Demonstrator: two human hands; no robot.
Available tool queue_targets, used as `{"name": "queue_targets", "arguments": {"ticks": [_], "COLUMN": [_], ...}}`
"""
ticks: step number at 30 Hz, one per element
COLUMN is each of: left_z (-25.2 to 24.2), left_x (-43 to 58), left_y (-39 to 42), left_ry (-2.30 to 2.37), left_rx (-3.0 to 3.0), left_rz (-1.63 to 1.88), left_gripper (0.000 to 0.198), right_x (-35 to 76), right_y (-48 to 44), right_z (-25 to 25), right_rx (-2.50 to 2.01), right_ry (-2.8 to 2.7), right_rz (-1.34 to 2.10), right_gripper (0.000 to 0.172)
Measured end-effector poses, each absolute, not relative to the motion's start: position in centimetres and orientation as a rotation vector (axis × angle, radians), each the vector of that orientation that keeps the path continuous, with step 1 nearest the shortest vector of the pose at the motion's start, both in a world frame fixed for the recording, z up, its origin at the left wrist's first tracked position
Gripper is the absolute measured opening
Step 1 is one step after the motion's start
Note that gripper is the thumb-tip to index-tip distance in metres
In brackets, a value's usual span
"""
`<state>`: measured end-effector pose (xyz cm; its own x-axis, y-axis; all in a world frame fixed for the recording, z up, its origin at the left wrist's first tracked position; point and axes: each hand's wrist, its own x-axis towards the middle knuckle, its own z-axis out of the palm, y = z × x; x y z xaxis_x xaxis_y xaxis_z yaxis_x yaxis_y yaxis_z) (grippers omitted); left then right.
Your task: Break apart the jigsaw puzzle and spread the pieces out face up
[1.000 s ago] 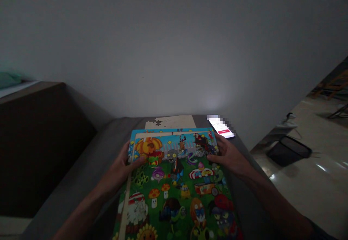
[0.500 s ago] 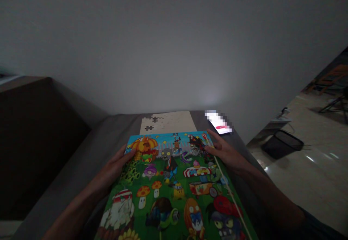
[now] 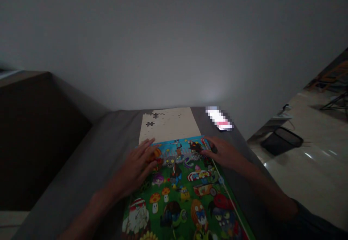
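A flat, colourful cartoon picture board (image 3: 187,182), printed with zombies, mushrooms and plants on green, lies in front of me with its far edge pointing at the wall. My left hand (image 3: 137,165) rests over its far left corner, fingers stretched forward and apart. At the far right corner, my right hand (image 3: 224,153) grips the edge, thumb on top and fingers along the side. Just beyond the board is a pale jigsaw sheet (image 3: 174,126) with several piece-shaped gaps on its left; the board's far edge meets or overlaps its near edge.
A lit phone (image 3: 219,118) lies on the grey cloth surface (image 3: 116,135), right of the jigsaw sheet. The white wall (image 3: 168,51) rises behind. A dark box-like piece of furniture (image 3: 40,135) stands left, and a black basket (image 3: 282,141) is on the floor at right.
My left hand has shifted from the board's left edge onto its far corner, with fingers now spread. The board has moved slightly right and nearer me, showing more of the jigsaw sheet.
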<state>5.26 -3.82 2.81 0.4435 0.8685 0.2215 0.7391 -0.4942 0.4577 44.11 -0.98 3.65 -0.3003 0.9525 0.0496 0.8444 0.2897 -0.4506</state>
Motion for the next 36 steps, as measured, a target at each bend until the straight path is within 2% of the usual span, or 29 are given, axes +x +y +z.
{"name": "queue_targets", "arguments": {"ticks": [3, 6, 13, 18, 21, 25, 30, 36], "left_z": [1.5, 0.9, 0.7, 1.2, 1.5, 1.5, 1.3, 1.7], "left_x": [6.5, 6.6, 6.5, 6.8, 6.9, 7.2, 7.3, 7.8], "left_y": [-4.3, -4.0, -2.6, -3.8, -4.8, -5.7, -6.1, -6.1], "left_ry": [1.249, 1.259, 1.572, 1.490, 1.393, 1.355, 1.411, 1.449], "left_rx": [2.569, 2.631, 2.565, 2.592, 2.626, 2.690, 2.692, 2.610], "left_rz": [0.352, 0.229, 0.328, 0.336, 0.330, 0.325, 0.266, 0.131], "left_gripper": [0.068, 0.070, 0.078, 0.065, 0.065, 0.064, 0.052, 0.051], "right_x": [43.3, 42.8, 43.0, 44.1, 44.6, 44.2, 43.1, 43.0], "right_y": [-0.7, -0.3, 0.8, 0.4, -0.4, -1.3, -1.9, -1.5], "right_z": [3.2, 2.8, 2.9, 3.8, 4.5, 5.5, 5.9, 5.5], "right_rx": [-1.654, -1.661, -1.727, -1.692, -1.612, -1.513, -1.385, -1.366], "right_ry": [-2.318, -2.346, -2.345, -2.417, -2.489, -2.517, -2.519, -2.513], "right_rz": [0.306, 0.273, 0.272, 0.285, 0.356, 0.596, 0.863, 0.900], "right_gripper": [0.062, 0.056, 0.056, 0.040, 0.030, 0.026, 0.026, 0.030]}}
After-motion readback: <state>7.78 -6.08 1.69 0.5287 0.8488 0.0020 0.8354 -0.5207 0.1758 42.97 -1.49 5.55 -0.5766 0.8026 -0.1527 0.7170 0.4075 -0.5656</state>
